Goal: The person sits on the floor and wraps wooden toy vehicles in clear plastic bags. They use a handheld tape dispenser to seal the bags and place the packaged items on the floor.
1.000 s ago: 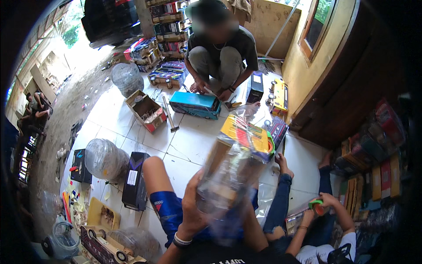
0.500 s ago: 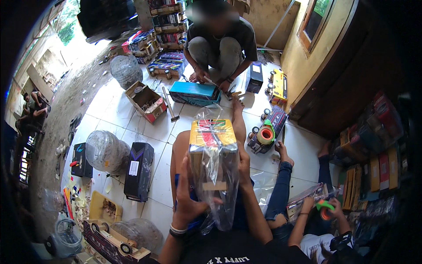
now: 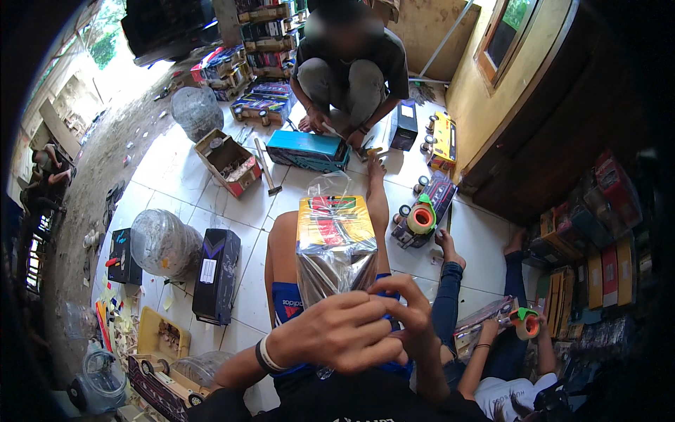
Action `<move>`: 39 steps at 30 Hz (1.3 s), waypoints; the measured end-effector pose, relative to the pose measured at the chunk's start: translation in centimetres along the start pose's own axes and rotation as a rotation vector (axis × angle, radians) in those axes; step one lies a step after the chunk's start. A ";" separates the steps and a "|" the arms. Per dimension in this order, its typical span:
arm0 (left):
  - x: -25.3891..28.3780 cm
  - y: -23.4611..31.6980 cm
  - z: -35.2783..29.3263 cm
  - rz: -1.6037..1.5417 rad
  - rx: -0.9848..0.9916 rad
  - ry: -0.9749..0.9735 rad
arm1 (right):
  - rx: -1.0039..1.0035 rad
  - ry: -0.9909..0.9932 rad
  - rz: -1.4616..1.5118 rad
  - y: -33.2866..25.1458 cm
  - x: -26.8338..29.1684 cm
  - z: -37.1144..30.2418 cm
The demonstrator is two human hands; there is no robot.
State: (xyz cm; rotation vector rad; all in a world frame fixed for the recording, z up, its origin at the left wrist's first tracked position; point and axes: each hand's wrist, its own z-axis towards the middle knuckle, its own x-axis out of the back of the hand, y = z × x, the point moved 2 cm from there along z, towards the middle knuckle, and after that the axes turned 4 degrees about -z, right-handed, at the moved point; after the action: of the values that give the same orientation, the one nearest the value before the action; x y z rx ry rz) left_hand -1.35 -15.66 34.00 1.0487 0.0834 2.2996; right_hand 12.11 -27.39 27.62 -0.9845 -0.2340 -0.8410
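- I saw the yellow box (image 3: 337,218) between the person's legs, wrapped in clear film (image 3: 337,271).
- The left hand (image 3: 344,330) was at the near end of the yellow box, its fingers curled and close together; I couldn't tell whether they gripped the film.
- Beside it, right of the yellow box's near end, the right hand (image 3: 409,302) had a bent forefinger; its fingertips were partly hidden, so I couldn't tell what they held.
- Beyond the yellow box, a squatting co-worker (image 3: 349,70) had both hands at a teal box (image 3: 309,146).
- Beyond it to the left lay a hammer (image 3: 266,169), beside an open box (image 3: 242,179) of scraps.
- Left of it was a dark box (image 3: 216,278).
- Beyond it to the right, a green-and-orange tape dispenser (image 3: 421,219) rested on a dark toy vehicle (image 3: 441,191).
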 end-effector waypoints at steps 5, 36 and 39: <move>-0.8 0.8 1.3 -0.013 -0.167 -0.017 | -0.016 0.116 0.068 -1.8 -1.7 -0.6; 2.0 -9.3 -3.8 -0.219 0.608 0.291 | 0.478 -0.164 -0.049 7.6 0.7 17.4; 1.4 -9.6 -4.2 -0.195 0.648 0.498 | 0.367 -0.223 -0.056 8.1 0.3 17.9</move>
State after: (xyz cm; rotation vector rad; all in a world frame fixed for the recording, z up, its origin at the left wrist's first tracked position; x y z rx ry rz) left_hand -0.23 -6.27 29.25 0.6710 1.1357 2.3404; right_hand 21.46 -10.87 32.58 -0.7273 -0.5884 -0.7063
